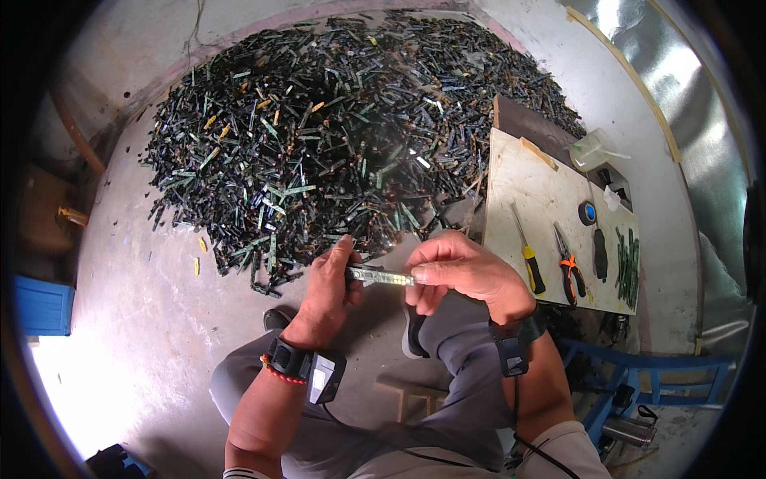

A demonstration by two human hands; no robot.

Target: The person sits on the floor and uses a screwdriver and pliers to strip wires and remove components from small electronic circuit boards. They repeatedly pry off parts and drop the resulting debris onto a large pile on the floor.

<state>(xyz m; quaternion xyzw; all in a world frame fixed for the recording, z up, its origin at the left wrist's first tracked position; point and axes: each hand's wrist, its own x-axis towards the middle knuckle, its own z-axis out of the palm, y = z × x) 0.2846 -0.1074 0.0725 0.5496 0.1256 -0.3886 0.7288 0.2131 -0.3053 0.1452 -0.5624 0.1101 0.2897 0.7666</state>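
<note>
A narrow circuit board strip (383,276) with pale rectangular pads spans the gap between my two hands, above the floor. My left hand (328,288) grips its left end, where a dark part lies against the palm. Thumb and fingers of my right hand (461,272) pinch the strip's right end. Beyond my hands spreads a large heap of similar dark and green strips (335,138) on the floor. What lies under my left fingers is hidden.
To the right, a white-topped table (508,179) holds long-nose pliers (568,266), a yellow-handled screwdriver (529,257), a black-handled screwdriver (599,251), blue-centred tape (587,212) and green strips (628,269). A blue chair (634,365) and steel flask (628,430) are at lower right.
</note>
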